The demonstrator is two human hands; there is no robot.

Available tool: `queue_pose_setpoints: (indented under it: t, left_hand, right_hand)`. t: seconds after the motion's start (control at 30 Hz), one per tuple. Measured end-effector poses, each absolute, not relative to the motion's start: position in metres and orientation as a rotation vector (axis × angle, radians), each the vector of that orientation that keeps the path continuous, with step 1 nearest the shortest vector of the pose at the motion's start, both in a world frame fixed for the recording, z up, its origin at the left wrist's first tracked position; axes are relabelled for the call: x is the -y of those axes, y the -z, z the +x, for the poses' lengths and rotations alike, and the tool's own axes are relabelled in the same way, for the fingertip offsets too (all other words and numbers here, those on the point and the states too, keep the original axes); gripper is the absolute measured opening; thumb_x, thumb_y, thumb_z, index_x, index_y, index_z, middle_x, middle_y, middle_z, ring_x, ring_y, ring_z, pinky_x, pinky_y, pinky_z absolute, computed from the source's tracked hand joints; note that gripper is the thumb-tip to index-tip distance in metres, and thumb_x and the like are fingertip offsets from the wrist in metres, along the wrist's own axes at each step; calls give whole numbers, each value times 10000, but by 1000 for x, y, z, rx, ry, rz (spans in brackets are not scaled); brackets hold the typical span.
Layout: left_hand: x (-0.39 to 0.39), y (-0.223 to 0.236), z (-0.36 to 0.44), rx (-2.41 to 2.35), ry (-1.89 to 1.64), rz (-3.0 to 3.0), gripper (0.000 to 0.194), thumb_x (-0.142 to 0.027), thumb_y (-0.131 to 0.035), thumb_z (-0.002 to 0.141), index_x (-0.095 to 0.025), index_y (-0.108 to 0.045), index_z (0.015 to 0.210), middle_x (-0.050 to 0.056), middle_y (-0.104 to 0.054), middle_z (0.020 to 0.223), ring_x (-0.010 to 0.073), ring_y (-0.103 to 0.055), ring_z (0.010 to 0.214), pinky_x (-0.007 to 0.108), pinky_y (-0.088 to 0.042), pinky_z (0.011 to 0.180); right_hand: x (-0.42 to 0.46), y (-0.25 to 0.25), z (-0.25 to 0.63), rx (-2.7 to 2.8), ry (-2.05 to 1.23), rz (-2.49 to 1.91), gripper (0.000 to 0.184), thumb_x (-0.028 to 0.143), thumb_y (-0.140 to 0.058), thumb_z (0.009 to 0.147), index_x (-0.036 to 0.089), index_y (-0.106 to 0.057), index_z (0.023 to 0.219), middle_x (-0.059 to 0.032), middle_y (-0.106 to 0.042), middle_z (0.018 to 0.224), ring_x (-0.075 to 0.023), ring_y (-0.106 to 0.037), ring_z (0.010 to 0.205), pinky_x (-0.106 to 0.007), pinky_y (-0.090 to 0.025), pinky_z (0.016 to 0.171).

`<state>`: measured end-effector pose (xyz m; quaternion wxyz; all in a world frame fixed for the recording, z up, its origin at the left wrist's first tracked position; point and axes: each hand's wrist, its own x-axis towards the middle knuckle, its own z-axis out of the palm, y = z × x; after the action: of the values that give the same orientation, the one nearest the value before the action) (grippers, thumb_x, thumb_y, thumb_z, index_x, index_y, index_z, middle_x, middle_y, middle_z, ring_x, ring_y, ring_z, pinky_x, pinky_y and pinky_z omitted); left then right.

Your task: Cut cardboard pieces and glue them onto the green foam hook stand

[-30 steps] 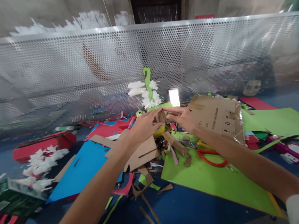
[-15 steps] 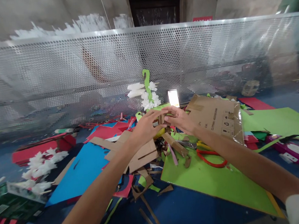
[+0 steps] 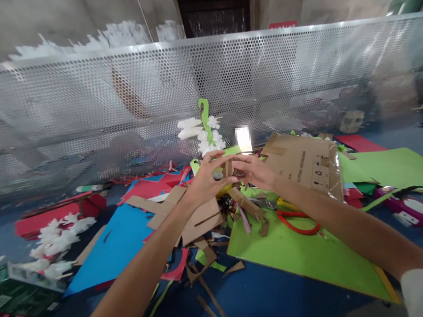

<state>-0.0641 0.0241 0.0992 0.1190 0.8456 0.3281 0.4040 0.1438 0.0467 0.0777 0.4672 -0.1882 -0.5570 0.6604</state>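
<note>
Both hands meet over the middle of the cluttered blue table (image 3: pixel 268 301), out toward its far side. The left hand (image 3: pixel 206 180) is curled, thumb below and fingers arched over, and the right hand (image 3: pixel 254 170) comes in from the right with its fingers bent toward it; between them they pinch a small brown cardboard piece (image 3: pixel 228 168), held upright just above the heap, though how firmly each finger presses on it I cannot tell. Right under the hands lies a pile of cut cardboard strips (image 3: pixel 202 217), with something yellow (image 3: pixel 223 190) peeking out below the left palm. Near and to the right of the pile spreads a large green sheet (image 3: pixel 308 253), and red-handled scissors (image 3: pixel 295 221) rest on its far edge. A blue sheet (image 3: pixel 117 238) lies to the left of the strips. Just right of the hands a flattened cardboard box flap (image 3: pixel 302 163) stands tilted, printed side toward us. Beyond the hands a green paper stem with white paper flowers (image 3: pixel 206 129) rises in front of the perforated metal screen (image 3: pixel 81 105) that runs along the far edge. More white paper flowers (image 3: pixel 57 238) sit far left, beside a red paper stack (image 3: pixel 53 216).
</note>
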Motion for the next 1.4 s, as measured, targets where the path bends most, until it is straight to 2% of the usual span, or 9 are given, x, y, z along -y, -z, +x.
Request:
queue_pose_setpoints:
  t: [0.17,0.23,0.33,0.47,0.57,0.67,0.83,1.13,1.4]
  left_hand:
    - [-16,-110,-68,-818,-911,2598,834,-575,-774,890,-372,-424,1619,118,-459,1646,356,-455,1502,542,-406,1234]
    - [-13,-111,-68,-795,-852,2630,834,-517,-769,912,-381,-382,1638,112,-474,1650,352,-472,1495,552,-408,1229]
    - [-11,-112,-67,-833,-897,2625,706,-445,-747,937,-363,-474,1583,99,-560,1585,336,-533,1447,559,-416,1219]
    - [-9,-114,-65,-899,-984,2508,724,-476,-792,888,-323,-523,1543,105,-588,1565,352,-548,1437,537,-445,1196]
    - [-8,-115,-65,-908,-1057,2420,717,-497,-802,873,-287,-554,1512,120,-615,1532,355,-577,1409,518,-456,1187]
    - [-8,-116,-66,-900,-1079,2403,676,-485,-808,866,-283,-585,1472,117,-644,1490,344,-605,1377,516,-460,1181]
    - [-8,-117,-66,-870,-1043,2454,618,-480,-799,873,-294,-611,1432,102,-676,1445,335,-634,1339,521,-474,1163]
    - [-14,-116,-69,-745,-1166,2174,598,-432,-762,909,-283,-571,1456,121,-616,1509,313,-572,1415,474,-461,1177]
    - [-17,-125,-73,-1019,-1322,1944,438,-383,-709,897,-193,-650,1287,80,-736,1089,217,-708,971,348,-568,873]
  right_hand:
    - [-47,-78,146,1335,-1751,-475,366,461,-937,730,196,-770,920,-41,-805,905,-171,-745,759,-324,-663,761]
    - [-48,-78,148,1340,-1774,-472,371,464,-936,727,198,-763,918,-56,-813,936,-192,-762,810,-343,-662,790]
    - [-47,-78,149,1369,-1785,-447,383,458,-919,754,196,-766,988,-73,-818,990,-209,-772,880,-348,-663,805]
    - [-44,-79,149,1420,-1779,-367,421,526,-861,829,195,-764,1070,-96,-812,1121,-218,-771,976,-358,-667,863]
    - [-43,-80,148,1460,-1761,-333,467,453,-909,795,201,-757,1158,-85,-796,1192,-218,-764,1049,-364,-645,968]
    - [-43,-80,146,1463,-1717,-354,479,350,-942,755,192,-760,1169,-82,-798,1171,-215,-772,1036,-357,-646,969]
    - [-41,-80,144,1454,-1673,-390,415,347,-937,751,169,-776,1090,-96,-808,1107,-219,-785,972,-342,-663,894]
    - [-49,-74,150,1419,-1669,-341,496,413,-905,788,193,-732,1197,-82,-796,1147,-219,-776,1026,-401,-629,1016]
    - [-55,-77,158,1383,-1713,-312,506,352,-872,824,209,-700,1278,-84,-774,1250,-222,-776,1072,-359,-623,1020]
